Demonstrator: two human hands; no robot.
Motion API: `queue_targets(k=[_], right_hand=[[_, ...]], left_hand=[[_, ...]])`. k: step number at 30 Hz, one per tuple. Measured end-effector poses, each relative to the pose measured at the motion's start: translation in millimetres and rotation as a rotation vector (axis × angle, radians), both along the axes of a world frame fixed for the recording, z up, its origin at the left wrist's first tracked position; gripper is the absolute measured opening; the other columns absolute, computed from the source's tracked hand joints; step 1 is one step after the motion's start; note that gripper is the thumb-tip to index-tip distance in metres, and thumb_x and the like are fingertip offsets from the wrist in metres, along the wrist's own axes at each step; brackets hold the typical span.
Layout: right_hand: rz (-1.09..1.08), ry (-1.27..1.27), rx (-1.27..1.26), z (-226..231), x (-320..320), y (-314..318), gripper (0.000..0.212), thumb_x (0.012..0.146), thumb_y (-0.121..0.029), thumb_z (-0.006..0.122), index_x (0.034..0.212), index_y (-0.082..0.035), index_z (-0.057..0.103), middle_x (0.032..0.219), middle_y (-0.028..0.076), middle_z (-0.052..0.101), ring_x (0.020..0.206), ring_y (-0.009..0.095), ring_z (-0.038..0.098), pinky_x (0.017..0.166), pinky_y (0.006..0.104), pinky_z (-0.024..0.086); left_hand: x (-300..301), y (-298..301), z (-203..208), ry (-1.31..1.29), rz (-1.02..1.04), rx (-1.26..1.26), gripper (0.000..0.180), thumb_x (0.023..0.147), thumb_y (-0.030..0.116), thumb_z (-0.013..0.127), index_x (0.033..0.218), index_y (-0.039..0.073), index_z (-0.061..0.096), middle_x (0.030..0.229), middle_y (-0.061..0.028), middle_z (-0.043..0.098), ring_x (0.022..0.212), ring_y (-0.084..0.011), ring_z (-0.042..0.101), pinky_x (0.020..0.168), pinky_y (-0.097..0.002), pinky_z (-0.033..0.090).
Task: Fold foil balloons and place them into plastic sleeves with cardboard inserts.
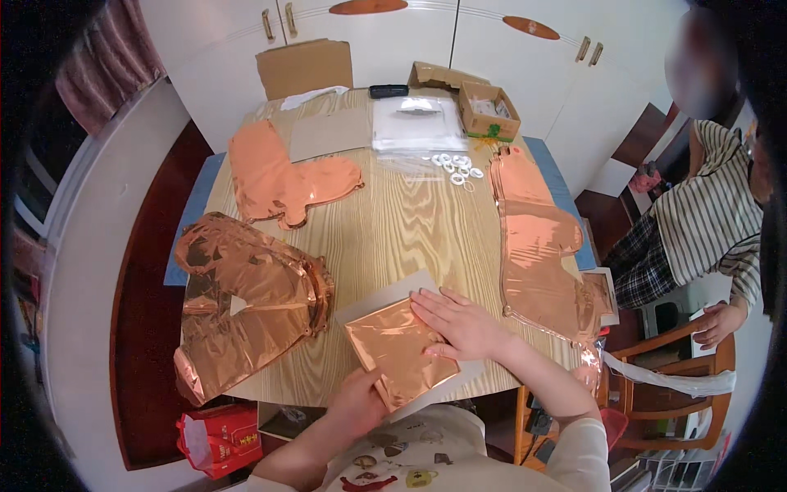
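A rose-gold foil balloon (398, 357), folded into a flat rectangle, lies over a grey card (420, 284) at the table's near edge. My right hand (463, 326) rests flat on its upper right part, fingers stretched out. At the lower left corner, my left hand (359, 402) grips the folded foil; its fingertips are partly hidden. Flat uninflated foil balloons of the same colour lie around: a wide stack at the near left (246, 303), another at the far left (287, 176), and a long one (537, 246) down the right side.
Toward the back are a grey board (330, 135), clear plastic bags (418, 127), several white rings (459, 166), a black object (388, 91) and a cardboard box (489, 112). A person in a striped top (709, 205) stands at right beside a wooden chair (672, 385). A red bag (220, 443) sits below left.
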State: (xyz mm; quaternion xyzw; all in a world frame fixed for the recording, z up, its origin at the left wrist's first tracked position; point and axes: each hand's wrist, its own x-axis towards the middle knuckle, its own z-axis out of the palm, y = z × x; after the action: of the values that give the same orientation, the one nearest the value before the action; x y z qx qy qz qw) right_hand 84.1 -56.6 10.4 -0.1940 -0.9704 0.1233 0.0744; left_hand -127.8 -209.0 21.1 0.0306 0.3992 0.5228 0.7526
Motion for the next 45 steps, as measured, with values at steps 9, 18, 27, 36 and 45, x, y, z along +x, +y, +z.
queue_targets(k=[9,18,27,36,45], right_hand=[[-0.012,-0.043,0.018,1.1,0.5,1.5,0.089,0.089,-0.065,0.048,0.146,0.001,0.032,0.155,0.016,0.030,0.145,0.028,0.026,0.118,0.0454,0.020],[0.048,-0.097,0.004,9.0,1.1,9.5,0.119,0.065,-0.078,0.060,0.149,0.000,0.026,0.156,0.016,0.026,0.145,0.029,0.025,0.117,0.0497,0.019],[0.107,-0.272,0.002,18.3,3.0,16.6,0.144,0.045,-0.081,0.067,0.152,-0.001,0.015,0.160,0.014,0.016,0.148,0.028,0.015,0.119,0.0486,0.014],[0.117,-0.253,-0.119,22.4,-0.8,5.0,0.141,0.047,-0.074,0.074,0.152,-0.002,0.014,0.160,0.016,0.015,0.149,0.029,0.012,0.120,0.0466,0.011],[0.259,-0.263,-0.122,28.4,-24.7,-30.0,0.136,0.049,-0.075,0.068,0.152,-0.001,0.017,0.159,0.017,0.019,0.148,0.030,0.015,0.120,0.0459,0.012]], left_hand=[[-9.4,10.9,21.3,1.668,-0.509,0.807,0.071,0.091,0.036,0.060,0.142,-0.005,0.032,0.147,-0.0318,0.029,0.139,-0.0464,0.026,0.112,-0.0542,0.025],[-15.9,34.3,-4.5,2.020,-0.771,0.976,0.114,0.066,0.068,0.071,0.142,-0.007,0.031,0.148,-0.0319,0.026,0.139,-0.0497,0.023,0.114,-0.0583,0.018],[-34.3,33.6,7.3,2.076,-0.906,0.904,0.120,0.062,0.071,0.071,0.144,-0.007,0.029,0.150,-0.0295,0.027,0.141,-0.0438,0.025,0.114,-0.0594,0.016],[-41.1,-77.3,-7.2,1.913,-0.428,0.708,0.052,0.078,0.026,0.078,0.119,0.002,0.058,0.115,-0.0136,0.063,0.103,-0.0283,0.061,0.093,-0.0397,0.047],[-8.6,-90.8,-21.2,0.287,-0.045,-0.125,0.020,0.093,0.011,0.062,0.110,0.000,0.062,0.100,-0.0054,0.067,0.087,-0.0152,0.063,0.078,-0.0282,0.051]])
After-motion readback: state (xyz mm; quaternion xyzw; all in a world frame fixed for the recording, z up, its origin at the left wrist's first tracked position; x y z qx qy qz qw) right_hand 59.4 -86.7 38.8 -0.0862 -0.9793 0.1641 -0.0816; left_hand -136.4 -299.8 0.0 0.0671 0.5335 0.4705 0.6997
